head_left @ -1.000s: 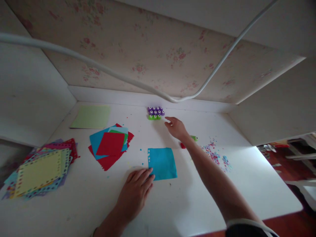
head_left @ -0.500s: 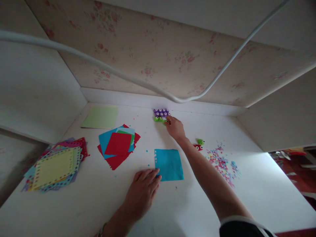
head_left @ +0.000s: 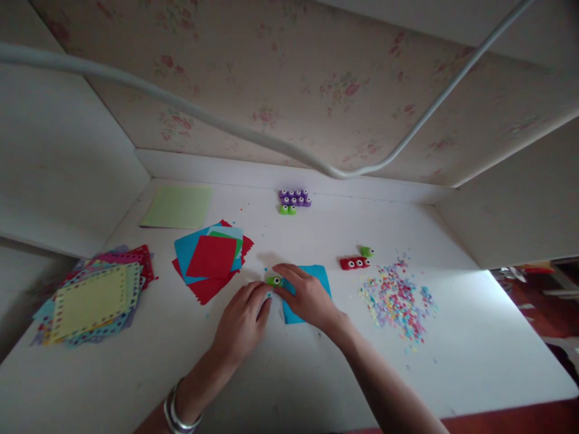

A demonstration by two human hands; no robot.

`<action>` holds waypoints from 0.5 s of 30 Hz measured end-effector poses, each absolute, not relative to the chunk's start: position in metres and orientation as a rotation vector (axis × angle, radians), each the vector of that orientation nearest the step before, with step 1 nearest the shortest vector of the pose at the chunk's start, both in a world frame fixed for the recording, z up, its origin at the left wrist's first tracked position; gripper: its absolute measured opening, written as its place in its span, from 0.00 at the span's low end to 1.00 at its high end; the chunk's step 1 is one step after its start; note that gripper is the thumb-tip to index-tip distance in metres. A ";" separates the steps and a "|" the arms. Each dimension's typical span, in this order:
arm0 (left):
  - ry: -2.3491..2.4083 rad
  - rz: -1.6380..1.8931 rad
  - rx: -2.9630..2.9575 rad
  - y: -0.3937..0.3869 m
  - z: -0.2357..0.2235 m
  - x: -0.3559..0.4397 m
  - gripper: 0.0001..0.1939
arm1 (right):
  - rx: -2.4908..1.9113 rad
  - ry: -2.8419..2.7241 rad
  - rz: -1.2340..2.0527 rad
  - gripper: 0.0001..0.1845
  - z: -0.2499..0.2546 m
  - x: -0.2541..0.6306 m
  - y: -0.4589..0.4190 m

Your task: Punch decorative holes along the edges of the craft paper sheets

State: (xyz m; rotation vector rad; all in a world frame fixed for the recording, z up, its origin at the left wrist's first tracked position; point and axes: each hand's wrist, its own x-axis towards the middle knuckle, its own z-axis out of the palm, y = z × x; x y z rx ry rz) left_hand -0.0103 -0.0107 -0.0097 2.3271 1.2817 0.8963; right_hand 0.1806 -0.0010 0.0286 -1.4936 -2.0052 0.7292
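Step looks like lining up green paper punch at blue paper sheet's left edge; left hand fingertips by punch, right hand thumb and fingers around it; can't tell whether either clamps; next calls for seating edge squarely; no readable brands, labels, writing.

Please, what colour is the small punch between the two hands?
The small punch is bright green, with a white-and-black eye; the head view shows it.
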 end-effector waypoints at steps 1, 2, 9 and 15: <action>1.305 0.867 2.329 -0.008 -0.011 -0.010 0.15 | -1.580 -1.934 0.664 0.16 0.030 0.185 -0.006; 1.327 0.823 2.334 -0.006 -0.011 -0.010 0.17 | -1.700 -1.845 0.582 0.16 0.031 0.192 -0.011; 1.337 0.663 2.405 0.009 -0.013 0.001 0.19 | -2.283 -1.576 0.288 0.36 0.003 0.232 -0.057; 1.255 0.760 2.311 0.012 -0.017 -0.003 0.13 | -2.339 -1.459 0.638 0.32 0.001 0.239 -0.057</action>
